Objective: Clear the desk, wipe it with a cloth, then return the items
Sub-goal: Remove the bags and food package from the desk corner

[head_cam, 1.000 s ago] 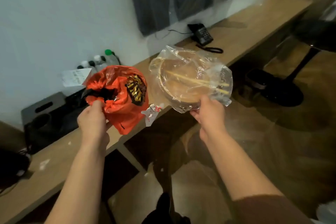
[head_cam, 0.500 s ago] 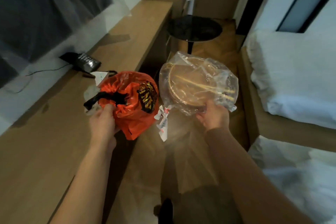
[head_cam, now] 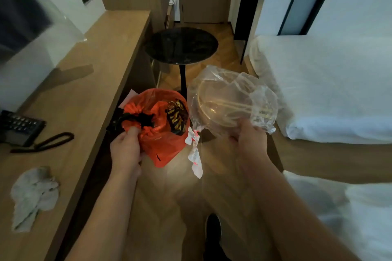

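While my left hand (head_cam: pixel 125 150) pinches the gathered neck of the orange bag (head_cam: pixel 161 125), its fingers (head_cam: pixel 132 131) curled tight round the black drawstring, the bag hangs out over the floor (head_cam: pixel 165 197) just beyond the table (head_cam: pixel 84 82) edge. It is glossy orange plastic, bulging, with a yellow-and-black printed patch on the side facing right. My right hand (head_cam: pixel 248 140) grips the clear bag (head_cam: pixel 231 99) from below, fingers closed round its crumpled lower edge; through the film I can see a round shallow container and a pair of pale chopsticks lying across it. A white slip with red print (head_cam: pixel 194 152) dangles between the two bags.

Both bags are off the table, held side by side and nearly touching. On the table to my left lie a crumpled grey cloth (head_cam: pixel 31 195) near the front edge and a dark telephone (head_cam: pixel 19 127) with its coiled cord further back. The table's long edge runs away from me on the left; the white bed (head_cam: pixel 328 87) bounds the right. Between them is a strip of wooden floor, with a round black side table (head_cam: pixel 181 45) standing ahead just past the bags.
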The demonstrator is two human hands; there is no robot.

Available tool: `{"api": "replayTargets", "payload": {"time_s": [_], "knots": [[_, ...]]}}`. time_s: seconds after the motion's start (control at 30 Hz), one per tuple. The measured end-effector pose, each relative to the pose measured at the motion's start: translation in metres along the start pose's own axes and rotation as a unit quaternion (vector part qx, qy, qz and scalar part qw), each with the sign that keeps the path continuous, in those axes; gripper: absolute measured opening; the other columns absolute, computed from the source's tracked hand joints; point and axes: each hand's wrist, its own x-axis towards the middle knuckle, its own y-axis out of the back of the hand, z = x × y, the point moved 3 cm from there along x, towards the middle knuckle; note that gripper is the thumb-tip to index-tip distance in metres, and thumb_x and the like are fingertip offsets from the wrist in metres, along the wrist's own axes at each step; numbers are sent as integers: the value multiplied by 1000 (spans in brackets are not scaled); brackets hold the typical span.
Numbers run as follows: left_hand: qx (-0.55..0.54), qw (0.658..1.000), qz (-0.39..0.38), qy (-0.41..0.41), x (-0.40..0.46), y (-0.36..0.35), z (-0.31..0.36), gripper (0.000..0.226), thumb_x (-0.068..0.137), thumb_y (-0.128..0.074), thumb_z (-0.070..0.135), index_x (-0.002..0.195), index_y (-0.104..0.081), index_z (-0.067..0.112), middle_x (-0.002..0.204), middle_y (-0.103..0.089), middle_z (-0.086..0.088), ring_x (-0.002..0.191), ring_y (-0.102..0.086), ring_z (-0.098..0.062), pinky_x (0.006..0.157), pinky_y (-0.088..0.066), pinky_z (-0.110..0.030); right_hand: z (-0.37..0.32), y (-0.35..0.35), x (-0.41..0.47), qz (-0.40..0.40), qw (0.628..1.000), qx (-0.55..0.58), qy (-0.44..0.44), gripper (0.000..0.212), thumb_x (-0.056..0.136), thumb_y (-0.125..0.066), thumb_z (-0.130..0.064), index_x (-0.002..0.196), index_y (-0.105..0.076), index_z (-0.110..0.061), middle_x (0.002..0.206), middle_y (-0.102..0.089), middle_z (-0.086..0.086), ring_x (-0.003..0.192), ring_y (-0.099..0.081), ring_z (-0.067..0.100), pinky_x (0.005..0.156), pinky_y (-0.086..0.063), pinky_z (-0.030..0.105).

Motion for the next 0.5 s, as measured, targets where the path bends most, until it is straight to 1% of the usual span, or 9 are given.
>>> {"api": "replayTargets", "payload": {"time_s": [0.07,0.13,0.17,0.2,0.27,0.33,0.37,0.43,0.5], "knots": [[7,1000,2,-2,24,-25,9,13,92,-61,21,80,-64,24,77,-68,3,80,-67,-15,74,-57,-37,-17,-19,36,-19,1000,-5,11,19,94,-56,-24,92,-63,-7,96,-68,13,84,-66,26,82,-57,44],[13,1000,14,-11,48,-48,22,11,92,-61,20,82,-64,23,77,-69,4,80,-67,-14,71,-57,-35,-35,-37,69,-25,999,-18,13,17,95,-54,-22,94,-63,-7,90,-65,8,94,-67,32,83,-57,46],[15,1000,20,-13,60,-59,29,10,92,-61,20,84,-65,22,78,-69,3,79,-67,-13,71,-57,-35,-43,-46,84,-27,1000,-10,10,17,94,-55,-22,92,-63,-7,88,-64,7,97,-66,33,81,-58,44],[14,999,27,-13,72,-69,35,8,92,-61,20,85,-66,21,79,-70,3,79,-68,-13,70,-57,-34,-52,-55,99,-31,999,-7,11,18,93,-55,-21,91,-63,-6,86,-64,7,96,-66,33,76,-59,39],[8,999,36,-10,94,-89,46,7,92,-62,21,88,-66,18,80,-70,3,79,-68,-12,68,-57,-34,-68,-75,123,-41,999,-20,8,22,95,-53,-23,98,-65,-5,89,-65,7,92,-67,27,59,-56,26],[8,999,46,-3,118,-108,55,7,91,-62,21,88,-66,17,81,-70,2,79,-67,-12,68,-58,-34,-82,-95,143,-43,999,-3,-7,25,96,-53,-27,102,-65,-5,95,-67,9,85,-65,20,51,-50,20],[9,999,52,0,129,-117,58,7,91,-62,21,88,-66,16,81,-70,2,79,-67,-12,69,-58,-34,-86,-105,154,-44,999,5,-16,25,96,-54,-28,101,-65,-7,98,-67,8,85,-64,19,53,-50,20],[9,998,61,7,156,-133,62,8,91,-61,19,86,-66,16,81,-70,2,81,-67,-12,71,-58,-35,-94,-129,176,-50,998,5,-25,23,95,-56,-33,99,-64,-12,102,-68,8,89,-66,20,66,-55,27],[9,998,66,14,186,-149,65,8,91,-61,18,85,-66,16,82,-69,1,81,-66,-13,73,-58,-36,-101,-156,202,-58,998,1,-24,24,95,-58,-36,104,-64,-13,104,-68,7,92,-66,20,76,-58,32]]}}
